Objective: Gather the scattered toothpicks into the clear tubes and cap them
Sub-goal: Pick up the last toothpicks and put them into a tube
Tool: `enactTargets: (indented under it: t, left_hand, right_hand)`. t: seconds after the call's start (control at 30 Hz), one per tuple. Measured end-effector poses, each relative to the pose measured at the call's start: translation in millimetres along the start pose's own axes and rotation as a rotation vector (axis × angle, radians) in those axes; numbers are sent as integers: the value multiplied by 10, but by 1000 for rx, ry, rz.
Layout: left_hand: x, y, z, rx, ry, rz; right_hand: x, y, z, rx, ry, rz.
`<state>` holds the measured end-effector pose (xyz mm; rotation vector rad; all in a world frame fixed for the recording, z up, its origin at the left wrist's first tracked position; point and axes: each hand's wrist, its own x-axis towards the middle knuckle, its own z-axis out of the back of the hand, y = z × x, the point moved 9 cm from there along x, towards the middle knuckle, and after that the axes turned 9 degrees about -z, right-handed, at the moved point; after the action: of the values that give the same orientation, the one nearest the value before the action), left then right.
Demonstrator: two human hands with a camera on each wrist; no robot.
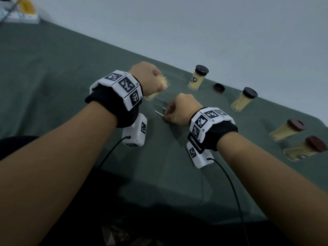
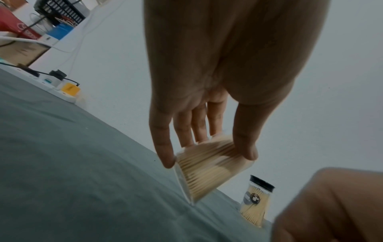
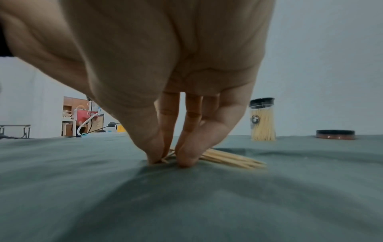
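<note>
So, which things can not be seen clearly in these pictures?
- Toothpicks on the cloth: in the head view the right hand covers most of them; in the right wrist view the fingertips hide their near ends.
- Open tube held by the left hand: motion blur, so fill level unclear.
- Loose cap: too small for detail.

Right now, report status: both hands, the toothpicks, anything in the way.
Left hand grips open tube, nearly full. Right hand pinches loose toothpicks on the cloth. Spare cap lies by four capped tubes. Nothing in the way.
</note>
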<state>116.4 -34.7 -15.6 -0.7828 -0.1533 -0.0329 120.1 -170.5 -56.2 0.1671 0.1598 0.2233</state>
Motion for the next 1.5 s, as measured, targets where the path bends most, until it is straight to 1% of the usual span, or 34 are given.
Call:
enactTargets:
  t: [0.07, 0.2, 0.3, 0.4, 0.57, 0.67, 0.83, 1.0, 1.27, 1.4, 1.5]
  left_hand:
    - [-8, 0, 1, 2, 2, 2]
    - [-17, 5, -5, 1, 13, 12]
    - [-24, -3, -18, -1, 20, 16]
    - [-27, 1, -36, 6, 28, 13]
    - [-5, 19, -84, 6, 42, 19]
    - [3, 29, -98, -4, 45, 21]
    - [8, 28, -77, -1, 34, 16]
    - [-1, 14, -95, 19, 40, 15]
    - [-10, -3, -75, 37, 37, 8]
    - [-14, -7, -74, 34, 39, 9]
    - [-12, -2, -64, 30, 37, 12]
  right_hand:
    - [-10, -65, 26, -40, -19, -14]
    - [-40, -183, 62, -82, -8, -32]
    - [-80, -191, 73, -61, -8, 50]
    - [-86, -191, 82, -65, -4, 100]
    - [-86, -58, 74, -248, 22, 222]
    - [-53, 3, 57, -307, 20, 244]
    - [-32, -14, 3, -123, 28, 211]
    - [-2, -75, 11, -125, -15, 142]
    - [15, -279, 112, -139, -41, 25]
    - [57, -434, 64, -69, 33, -68]
    - [62, -415, 63, -4, 46, -77]
